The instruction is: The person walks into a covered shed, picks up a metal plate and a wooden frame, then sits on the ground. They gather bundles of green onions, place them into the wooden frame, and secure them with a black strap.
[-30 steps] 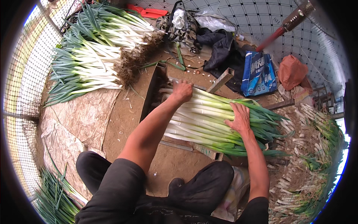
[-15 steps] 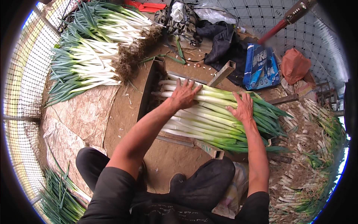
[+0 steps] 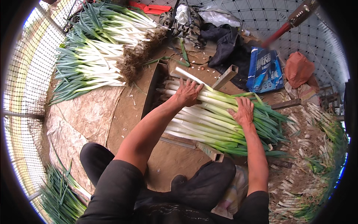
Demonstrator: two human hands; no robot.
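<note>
A thick layer of long green onions [image 3: 201,119] lies across a metal frame in front of me, white ends to the left and green leaves to the right. My left hand [image 3: 188,92] rests on the white stalks with its fingers spread toward the far side. Over the paler green part, my right hand [image 3: 243,111] lies with its fingers apart. One onion stalk [image 3: 194,77] at the far edge slants away from the others, its white end past my left fingers. The root ends sit near the frame's dark upright plate [image 3: 152,87], partly in shadow.
Rooted green onions [image 3: 100,48] are piled at the far left beside a dirty cloth [image 3: 85,115]. More onions [image 3: 61,194] lie near left, and trimmed scraps [image 3: 298,168] cover the right. A metal post [image 3: 225,76], blue box [image 3: 264,71] and red bag [image 3: 299,69] stand beyond.
The far-edge stalk has swung out, its white end now pointing away from the layer. Both hands stay on the onions, nearly in place. The whole view has shifted slightly.
</note>
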